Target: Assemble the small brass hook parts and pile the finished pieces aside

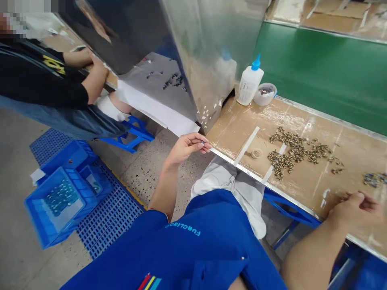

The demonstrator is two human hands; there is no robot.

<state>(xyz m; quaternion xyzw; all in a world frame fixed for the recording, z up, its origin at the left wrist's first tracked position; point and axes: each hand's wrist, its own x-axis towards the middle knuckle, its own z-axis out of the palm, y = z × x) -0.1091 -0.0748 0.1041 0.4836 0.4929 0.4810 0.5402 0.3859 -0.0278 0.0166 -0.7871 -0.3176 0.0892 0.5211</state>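
Observation:
My left hand (190,147) is at the table's front edge, its thumb and fingertips pinched on a tiny blue piece (202,142) whose kind is too small to make out. Over the right part of the table, my right hand (359,206) has its fingers curled together, slightly blurred; what they hold, if anything, is hidden. Just beyond it lies a small group of blue and brass-coloured parts (375,180). A spread pile of small brass-coloured metal parts (298,150) lies between my hands. Left of that pile is a small clear ring-shaped cup (256,153).
A white bottle with a blue nozzle (249,84) and a tape roll (265,94) stand at the back, beside a tall metal panel (211,52). Behind runs a green belt (326,76). At left sit a co-worker (45,88) and blue bins (57,201) on the floor.

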